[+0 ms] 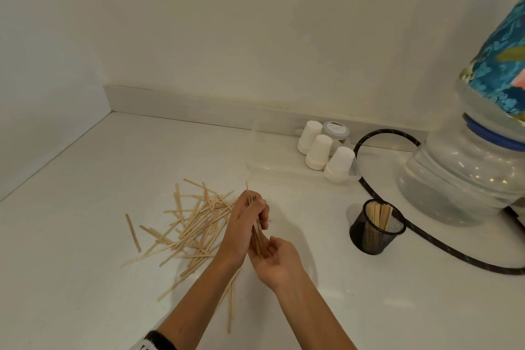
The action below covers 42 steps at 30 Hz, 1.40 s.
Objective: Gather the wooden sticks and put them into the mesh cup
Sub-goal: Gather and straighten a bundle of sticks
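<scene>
Head view:
Left hand (246,220): fingers curled round the upper part of a bundle (257,231) of sticks, knuckles toward the camera.
Right hand (277,260): palm up beneath the bundle's lower end, fingers loosely curled, cupping and steadying it.
Bundle: stands nearly upright between the two hands, long axis running from the right palm up past the left fingers; one thin tip sticks out above. Count inside the grip cannot be told.
Loose sticks (196,231): a scattered heap on the counter (85,278), just left of the hands, lying at crossed angles; several dozen, too tangled for an exact count. A few strays lie under the forearms.
Cup (376,231): one black mesh cup, upright, to the right of both hands and well apart from them, mouth open upward. It already holds a handful of sticks standing on end.
Key relation: the cup lies to the right of the bundle, so the right hand is nearer; the bundle's upright axis already suits the cup's opening.
Paper cups (326,152): three, upside down, at the back.
Cable (426,239): one, curving behind the cup.
Water bottle (466,167): one, far right.
</scene>
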{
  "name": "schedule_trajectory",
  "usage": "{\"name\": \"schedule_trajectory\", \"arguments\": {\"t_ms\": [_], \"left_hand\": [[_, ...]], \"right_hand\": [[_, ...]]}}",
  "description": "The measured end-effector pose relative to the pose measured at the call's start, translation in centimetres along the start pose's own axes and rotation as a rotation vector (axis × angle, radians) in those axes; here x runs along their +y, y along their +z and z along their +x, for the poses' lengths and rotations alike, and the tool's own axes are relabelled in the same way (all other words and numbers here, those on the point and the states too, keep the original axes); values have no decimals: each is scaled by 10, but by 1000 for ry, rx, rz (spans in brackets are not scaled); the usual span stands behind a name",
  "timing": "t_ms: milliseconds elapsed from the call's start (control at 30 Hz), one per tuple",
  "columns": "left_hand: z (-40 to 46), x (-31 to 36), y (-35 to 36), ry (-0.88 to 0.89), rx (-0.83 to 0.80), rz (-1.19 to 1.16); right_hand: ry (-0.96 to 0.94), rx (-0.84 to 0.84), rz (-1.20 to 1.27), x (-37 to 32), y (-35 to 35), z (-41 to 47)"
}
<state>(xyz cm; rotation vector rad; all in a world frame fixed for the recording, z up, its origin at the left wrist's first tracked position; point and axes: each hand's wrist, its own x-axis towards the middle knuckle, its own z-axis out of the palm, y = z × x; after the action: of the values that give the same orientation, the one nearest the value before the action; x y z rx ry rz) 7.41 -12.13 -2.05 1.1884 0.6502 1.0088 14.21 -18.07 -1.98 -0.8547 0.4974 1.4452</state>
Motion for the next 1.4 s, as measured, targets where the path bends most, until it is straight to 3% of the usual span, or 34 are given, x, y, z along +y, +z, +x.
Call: {"name": "schedule_trajectory", "arguments": {"t_ms": [233,500,600,700,833,967,1167,1400], "left_hand": [[-4,-4,10,10,55,17],[-8,-16,19,-156,188,-33],[-9,-17,15,-237,274,-182],[-9,-19,0,-367,326,-408],[-13,-21,-32,-522,368,-492],[-15,-18,-70,-605,392,-501],[-17,-4,-140,-712,365,-424],[-28,-3,-198,-802,214,-368]], "right_hand": [[-38,-44,-45,-8,-1,-4],[-9,-129,-127,-10,-10,-8],[-12,-130,-193,-10,-21,-6],[-34,-117,-354,-8,-36,-1],[-145,-27,-536,2,-53,4],[-360,73,-863,19,-68,7],[-772,173,-1565,56,-70,3],[-852,401,-1968,121,-44,11]]}}
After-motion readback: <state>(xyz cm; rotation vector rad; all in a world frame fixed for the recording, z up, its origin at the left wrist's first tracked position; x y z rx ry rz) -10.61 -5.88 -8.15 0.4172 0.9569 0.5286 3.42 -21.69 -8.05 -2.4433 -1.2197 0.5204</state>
